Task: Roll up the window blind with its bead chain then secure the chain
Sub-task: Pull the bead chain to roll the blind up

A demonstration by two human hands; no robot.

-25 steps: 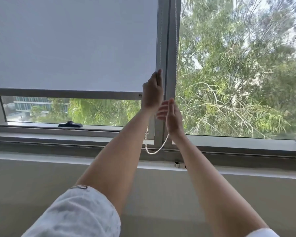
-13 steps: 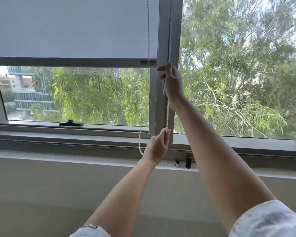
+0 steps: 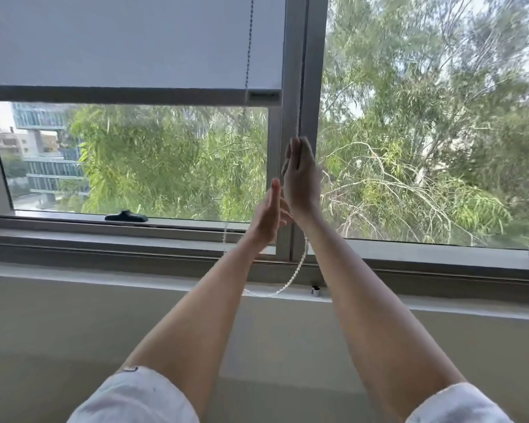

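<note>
The grey roller blind (image 3: 119,41) covers the upper part of the left window pane; its bottom bar (image 3: 129,96) hangs well above the sill. The white bead chain (image 3: 292,277) runs down the window's centre post and loops near the ledge. My right hand (image 3: 301,175) is closed around the chain in front of the post. My left hand (image 3: 268,216) is just below and left of it, fingers stretched out flat and holding nothing. A second strand of chain (image 3: 249,41) hangs in front of the blind.
A black window handle (image 3: 126,216) lies on the lower frame at the left. A small chain clip (image 3: 315,290) sits on the white ledge (image 3: 440,306) below the post. Trees and buildings fill the view outside.
The blind's bottom bar has gone up over the last second. My left hand let go of the chain and rose with open fingers; my right hand pulled the chain downward.
</note>
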